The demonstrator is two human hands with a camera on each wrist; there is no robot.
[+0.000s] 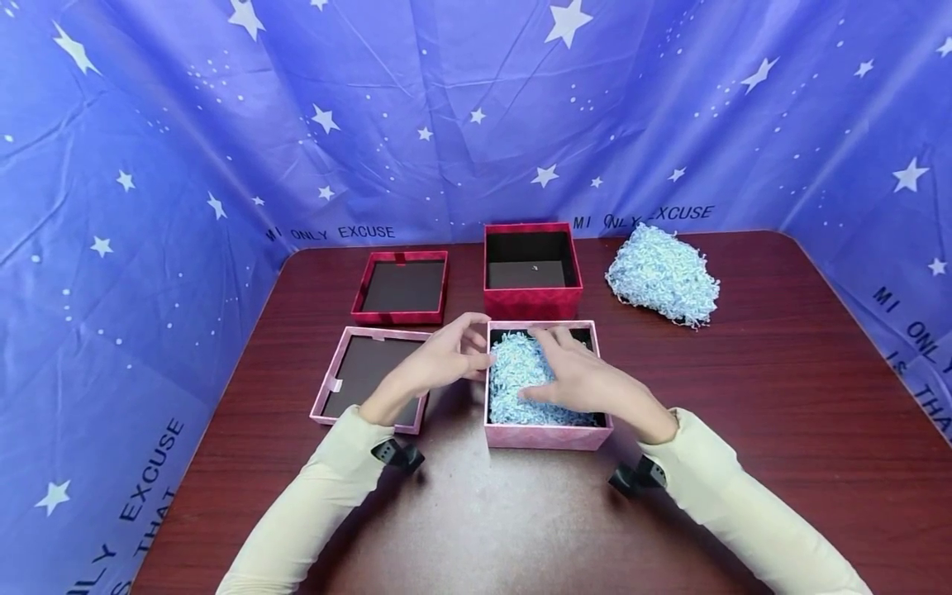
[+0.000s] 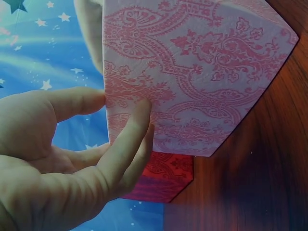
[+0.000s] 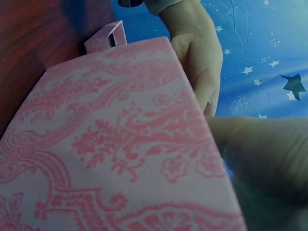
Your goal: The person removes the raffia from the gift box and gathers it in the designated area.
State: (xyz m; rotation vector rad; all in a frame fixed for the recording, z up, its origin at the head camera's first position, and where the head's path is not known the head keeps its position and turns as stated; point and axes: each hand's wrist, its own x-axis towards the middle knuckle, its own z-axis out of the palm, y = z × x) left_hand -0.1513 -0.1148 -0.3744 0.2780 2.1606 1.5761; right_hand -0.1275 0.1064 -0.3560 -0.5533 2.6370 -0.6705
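Observation:
A pink patterned box (image 1: 546, 437) stands at the middle of the table with light blue shredded paper (image 1: 513, 376) inside it. My right hand (image 1: 587, 376) is over the box's opening, fingers spread and touching the shredded paper. In the right wrist view, the box's outer wall (image 3: 120, 134) hides those fingertips. Against the box's left side rests my left hand (image 1: 442, 355), its fingers loosely bent. The left wrist view has the fingers (image 2: 137, 125) touching the patterned wall (image 2: 192, 72) and the thumb at its rim.
Behind the pink box stands a red box (image 1: 531, 302) with a dark inside. A red lid (image 1: 397, 316) and a pink lid (image 1: 327, 388) lie inside-up to the left. A pile of pale blue shredded paper (image 1: 662, 273) sits at the back right. Starry blue cloth (image 1: 446, 99) surrounds the table.

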